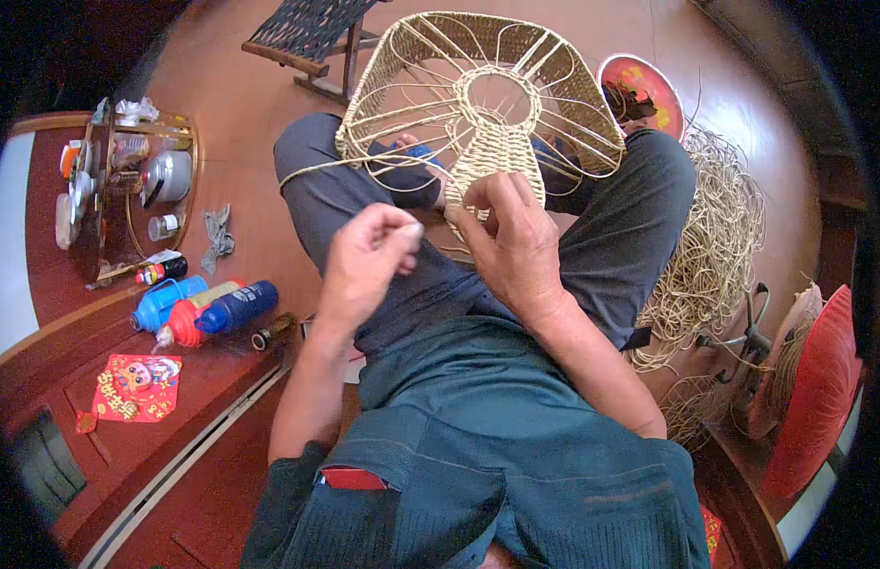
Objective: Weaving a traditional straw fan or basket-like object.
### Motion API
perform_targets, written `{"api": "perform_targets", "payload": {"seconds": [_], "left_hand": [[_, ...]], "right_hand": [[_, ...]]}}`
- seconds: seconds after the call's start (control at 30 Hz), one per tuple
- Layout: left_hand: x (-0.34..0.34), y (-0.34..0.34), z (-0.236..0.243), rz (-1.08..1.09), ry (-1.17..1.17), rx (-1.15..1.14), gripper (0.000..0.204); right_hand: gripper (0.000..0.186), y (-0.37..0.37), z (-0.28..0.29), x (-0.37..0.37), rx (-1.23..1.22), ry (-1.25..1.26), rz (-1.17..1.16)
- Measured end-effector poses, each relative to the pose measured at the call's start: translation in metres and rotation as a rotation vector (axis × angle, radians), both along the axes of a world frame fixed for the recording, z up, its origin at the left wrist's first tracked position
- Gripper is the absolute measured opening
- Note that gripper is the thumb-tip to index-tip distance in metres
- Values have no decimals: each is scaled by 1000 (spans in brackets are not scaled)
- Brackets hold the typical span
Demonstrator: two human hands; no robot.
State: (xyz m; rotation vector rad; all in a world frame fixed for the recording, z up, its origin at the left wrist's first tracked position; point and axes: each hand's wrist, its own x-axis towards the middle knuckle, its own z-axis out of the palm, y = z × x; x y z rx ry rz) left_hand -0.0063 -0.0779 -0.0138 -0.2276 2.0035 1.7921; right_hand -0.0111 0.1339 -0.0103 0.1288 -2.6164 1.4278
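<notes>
Reddish-brown flooring (222, 95) is forming the background, with a pile of loose cord (710, 247) lying to the right of my legs (634, 213). My right hand (511, 247) is curling nearly closed, thumb and fingers pinching the near end of a woven panel (497, 156). My left hand (364, 261) is hanging apart from it, fingers half curled toward the thumb; I cannot tell whether it is gripping a strand. Between my legs, the straw-coloured basket (388, 81) is lying with its panel's long axis pointing toward me. Spokes (402, 118) are radiating from a braided ring (498, 125).
</notes>
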Motion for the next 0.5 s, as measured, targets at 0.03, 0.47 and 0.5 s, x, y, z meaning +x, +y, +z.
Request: {"api": "perform_targets", "payload": {"seconds": [0.03,0.47,0.5], "left_hand": [[1,11,-7,15,-22,59,15],[3,46,-38,145,-82,544,26],[2,47,-36,163,-143,594,28]], "right_hand": [[18,1,-2,2,-5,-1,-4],[15,6,-4,12,135,177,144],[15,6,-4,12,135,176,144]]}}
